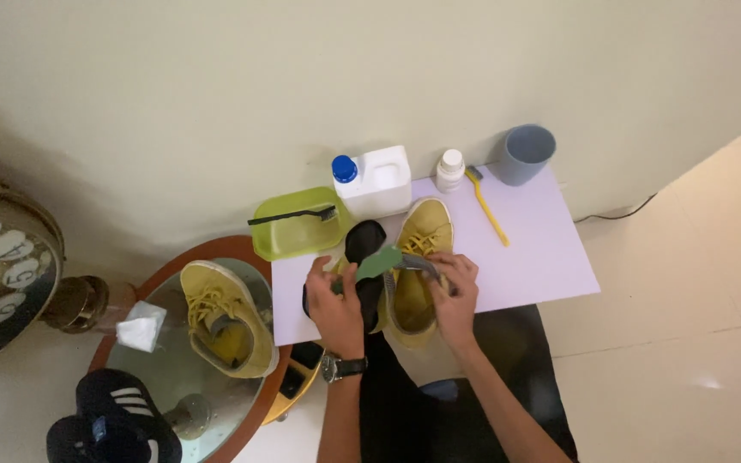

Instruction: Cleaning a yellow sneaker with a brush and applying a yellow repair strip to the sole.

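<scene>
Scene: A person seated on the floor works over a pale lilac sheet (551,257), both arms reaching forward.
Left hand: The left hand (334,302) has its fingers curled shut around a black insole (365,257) and the near end of a green insole (379,262), at the sheet's near left part.
Right hand: The right hand (456,296) has its fingers closed on the grey tongue of a yellow shoe (420,257), which lies on the sheet's near middle, toe pointing at the wall.
Landmark: All places here are told from the lilac sheet.
Count, shoes: Two yellow ones, the second yellow shoe (225,321) resting on a round glass-topped table (216,250) left of the sheet; one dark striped shoe (117,416) farther left and nearer the person.
Count, brushes: Two, a black brush (295,216) across a green tub (272,233) at the sheet's far left corner, and a yellow brush (489,210) on its far side.
Count, containers: One white jug (377,180) with a blue cap, one small white bottle (449,170), one grey cup (527,154), all along the far edge.
Risk: The two insoles seem loosely pinched together; a slackened grip could drop one onto the shoe. An elbow swung wide may well tip the bottle or cup, as both stand close to the working area.
</scene>
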